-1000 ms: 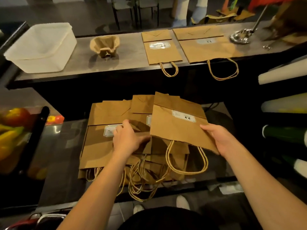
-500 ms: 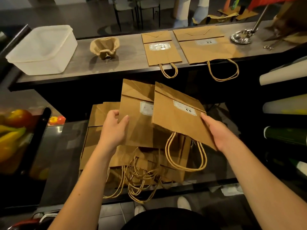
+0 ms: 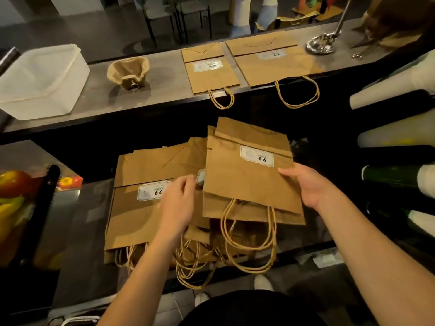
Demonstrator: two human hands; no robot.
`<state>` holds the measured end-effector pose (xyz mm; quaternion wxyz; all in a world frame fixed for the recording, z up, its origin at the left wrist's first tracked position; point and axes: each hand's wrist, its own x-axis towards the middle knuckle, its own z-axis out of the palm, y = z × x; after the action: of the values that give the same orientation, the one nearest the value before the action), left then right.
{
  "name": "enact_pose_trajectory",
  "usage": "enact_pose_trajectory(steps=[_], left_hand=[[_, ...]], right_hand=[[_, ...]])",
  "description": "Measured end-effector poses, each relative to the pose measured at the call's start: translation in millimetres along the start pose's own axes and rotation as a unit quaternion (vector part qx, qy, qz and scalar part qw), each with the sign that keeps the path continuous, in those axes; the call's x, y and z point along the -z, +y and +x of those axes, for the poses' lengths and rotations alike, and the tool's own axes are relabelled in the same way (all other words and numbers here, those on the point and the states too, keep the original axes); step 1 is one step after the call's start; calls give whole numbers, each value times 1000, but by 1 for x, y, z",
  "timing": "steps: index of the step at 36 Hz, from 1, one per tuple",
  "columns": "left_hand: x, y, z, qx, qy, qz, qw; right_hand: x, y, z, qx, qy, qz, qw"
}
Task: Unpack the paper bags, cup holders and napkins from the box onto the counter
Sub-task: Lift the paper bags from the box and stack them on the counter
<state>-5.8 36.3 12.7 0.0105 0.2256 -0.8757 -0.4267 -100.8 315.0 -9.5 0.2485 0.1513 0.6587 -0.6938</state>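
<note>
Head view: right hand [image 3: 310, 187] holds a grip on the top paper bag's [image 3: 247, 177] edge; left hand [image 3: 177, 203], fingers loosely apart, touches the bag pile [image 3: 131, 220].

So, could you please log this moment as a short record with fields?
right hand: right hand holds the top paper bag by its edge
left hand: left hand rests on the bag pile, grip unclear
upper counter: two flat bags, small bag and large bag; cup holder; white tub
labels: 9.9
</note>
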Motion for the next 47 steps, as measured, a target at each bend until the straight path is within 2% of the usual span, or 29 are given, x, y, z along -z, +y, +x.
enact_pose_trajectory(steps=[2, 3, 7, 10, 15, 19, 22, 26, 31, 33, 35, 36, 38, 39, 42, 47], left_hand=[[-1, -20, 12, 19, 12, 202, 979], [-2, -26, 16, 28, 0, 258, 966], [-4, -29, 24, 28, 3, 290, 957], [3, -22, 31, 40, 27, 221, 974], [25, -6, 35, 0, -48, 7, 999], [33, 8, 24, -10, -84, -140, 987], [32, 18, 14, -40, -85, -225, 970], [24, 26, 1, -63, -125, -275, 951], [25, 21, -3, -13, -145, -309, 940], [32, 7, 2, -8, -101, -264, 959], [43, -21, 12, -36, -24, -100, 994], [52, -39, 17, -39, 22, 22, 999], [72, -74, 23, 10, 91, 211, 973], [81, -88, 24, 58, 91, 241, 964], [98, -115, 29, 169, 47, 232, 957], [106, -129, 40, 214, 42, 216, 952]], right_hand=[[5, 4, -2, 5, 9, 0, 1000], [6, 6, -2, 3, 12, 4, 1000], [6, 13, -1, -18, 3, 13, 1000], [4, 16, -1, -31, 5, 14, 999], [-2, 18, -2, -56, 11, 27, 998], [-12, 18, 0, -61, -5, 55, 997], [-20, 17, 0, -60, -10, 19, 998], [-31, 11, -2, -44, -27, -23, 998], [-43, 0, -5, -6, -45, -1, 999], [-49, -6, -7, 16, -58, 1, 998], [-54, -11, -9, 29, -66, 4, 997], [-57, -13, -9, 34, -67, 3, 997], [-61, -17, -10, 38, -66, 5, 997], [-63, -18, -11, 36, -66, 8, 997], [-71, -20, -13, 27, -79, 15, 996], [-80, -20, -11, 11, -103, 27, 994]])
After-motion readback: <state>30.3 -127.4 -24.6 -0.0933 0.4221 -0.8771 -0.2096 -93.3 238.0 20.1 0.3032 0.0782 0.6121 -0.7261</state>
